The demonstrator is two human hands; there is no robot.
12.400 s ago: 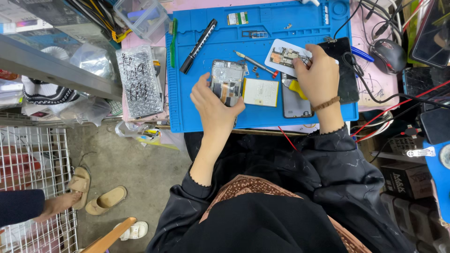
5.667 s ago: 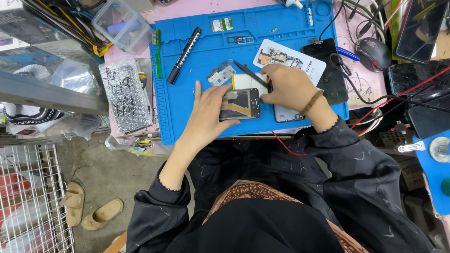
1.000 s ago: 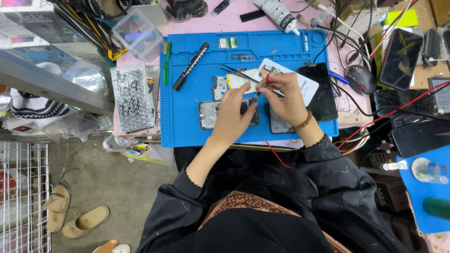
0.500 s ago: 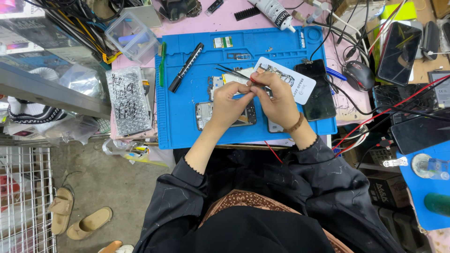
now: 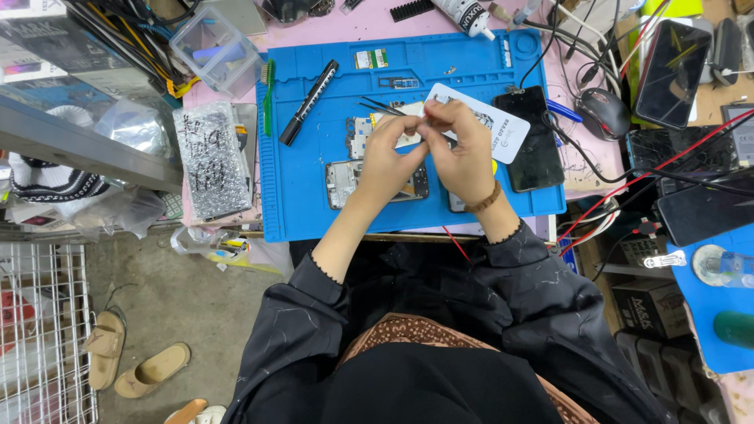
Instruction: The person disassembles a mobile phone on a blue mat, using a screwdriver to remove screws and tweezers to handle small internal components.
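Both hands met over the middle of the blue work mat (image 5: pixel 314 212), fingertips nearly touching. The right hand (image 5: pixel 463 153) was closed in a pinch on the thin tweezers (image 5: pixel 385 107), whose dark tips pointed out to the far left. The left hand (image 5: pixel 389 157) was curled with its fingers pinched together against the right; what sat between them was too small to make out (a tiny part, if anything). Just beneath the left hand lay the opened phone frame (image 5: pixel 345 173), flat on the mat. To the right rested a dark phone (image 5: pixel 534 145) with a white card (image 5: pixel 499 126) overlapping it. A black pen-like tool (image 5: pixel 309 102) lay at the far left.
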